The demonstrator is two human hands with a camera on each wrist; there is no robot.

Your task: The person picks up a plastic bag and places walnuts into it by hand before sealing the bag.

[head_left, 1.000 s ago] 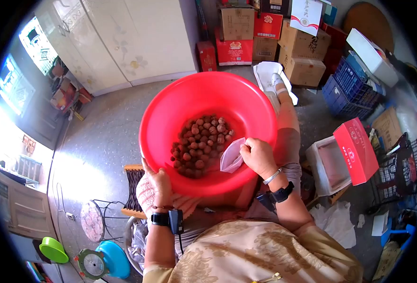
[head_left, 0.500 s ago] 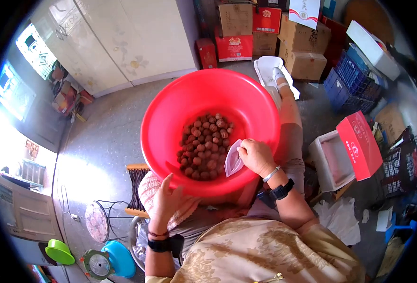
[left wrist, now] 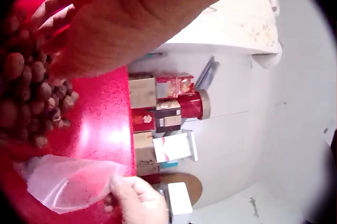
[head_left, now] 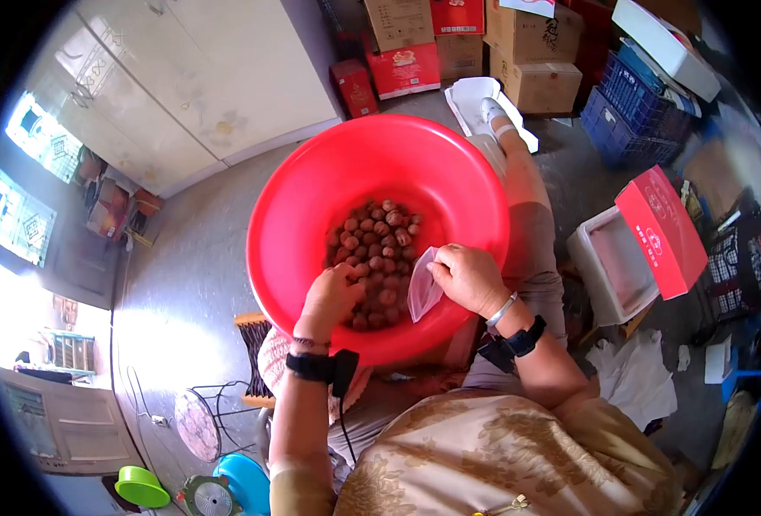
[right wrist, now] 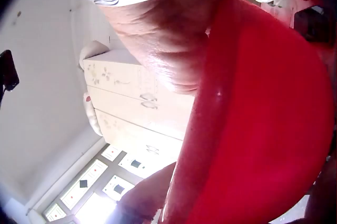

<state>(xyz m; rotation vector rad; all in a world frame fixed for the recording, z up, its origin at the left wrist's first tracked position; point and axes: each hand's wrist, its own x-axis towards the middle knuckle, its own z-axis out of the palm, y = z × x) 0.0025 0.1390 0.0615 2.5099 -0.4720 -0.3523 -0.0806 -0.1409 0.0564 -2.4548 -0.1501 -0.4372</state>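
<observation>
A wide red plastic basin [head_left: 311, 181] sits over the person's lap, a heap of brown walnuts [head_left: 389, 228] on its bottom. The left hand [head_left: 332, 297] reaches over the near left rim, its fingertips at the walnuts; the left wrist view shows its fingers [left wrist: 52, 24] spread and extended beside the heap. At the right side of the basin, the right hand [head_left: 471, 279] pinches the edge of a small clear plastic bag [head_left: 423, 288], which hangs inside. In the right wrist view, the basin wall hides the right fingers.
A white foam box [head_left: 613, 267] with a red lid stands at the right. Stacked cartons [head_left: 535, 86] and blue crates [head_left: 630, 129] stand at the back. A round stool [head_left: 198, 426], a green basin [head_left: 142, 487] and a blue basin [head_left: 244, 482] are at the lower left.
The left hand has let go of the basin's left rim and moved inward to the walnuts. The right hand keeps holding the bag in place. The head view has shifted slightly.
</observation>
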